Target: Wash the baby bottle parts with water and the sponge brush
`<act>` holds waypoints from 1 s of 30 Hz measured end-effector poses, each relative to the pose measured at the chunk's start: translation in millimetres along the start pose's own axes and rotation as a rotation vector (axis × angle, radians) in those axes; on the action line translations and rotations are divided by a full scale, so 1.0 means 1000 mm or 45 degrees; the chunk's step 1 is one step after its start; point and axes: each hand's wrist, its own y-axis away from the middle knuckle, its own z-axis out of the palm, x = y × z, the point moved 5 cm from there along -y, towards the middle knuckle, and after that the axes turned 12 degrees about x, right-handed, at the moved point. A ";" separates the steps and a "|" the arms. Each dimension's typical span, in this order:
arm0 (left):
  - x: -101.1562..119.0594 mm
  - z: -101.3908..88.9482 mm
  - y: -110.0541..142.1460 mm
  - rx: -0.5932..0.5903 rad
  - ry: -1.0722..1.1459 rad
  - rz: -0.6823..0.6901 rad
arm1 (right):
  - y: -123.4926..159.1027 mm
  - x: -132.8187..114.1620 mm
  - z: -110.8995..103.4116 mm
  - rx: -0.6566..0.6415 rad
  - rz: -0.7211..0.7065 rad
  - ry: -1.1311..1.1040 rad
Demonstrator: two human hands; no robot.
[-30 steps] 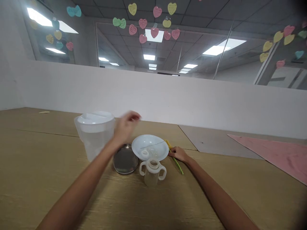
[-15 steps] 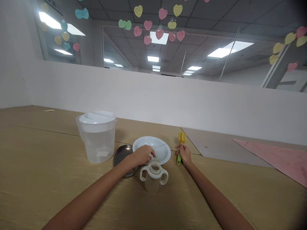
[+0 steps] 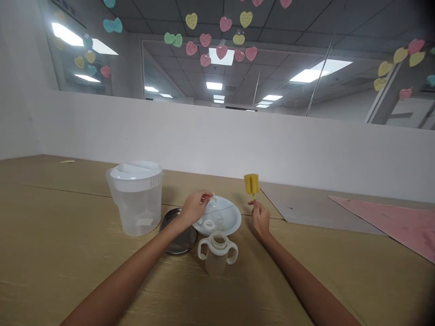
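Observation:
My left hand (image 3: 194, 208) hovers over the left rim of a white bowl (image 3: 228, 221), its fingers pinched on a small pale part I cannot name. A white ring and a clear teat lie inside the bowl. My right hand (image 3: 261, 218) is closed round the thin handle of a bottle brush, held upright with its yellow sponge head (image 3: 251, 184) on top, just right of the bowl. A two-handled baby bottle (image 3: 216, 252), without its top, stands in front of the bowl.
A lidded plastic jug of water (image 3: 135, 199) stands left of the bowl, a round metal lid (image 3: 179, 235) between them. A pink sheet (image 3: 401, 222) lies at the far right. A white partition runs along the back of the wooden table (image 3: 68, 253).
My left hand dipped into the bowl and came up with a small pale part. My right hand picked the brush off the table and raised it upright.

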 end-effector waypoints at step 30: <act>0.039 -0.034 0.002 0.170 0.342 0.016 | 0.029 -0.039 -0.001 0.263 -1.010 0.077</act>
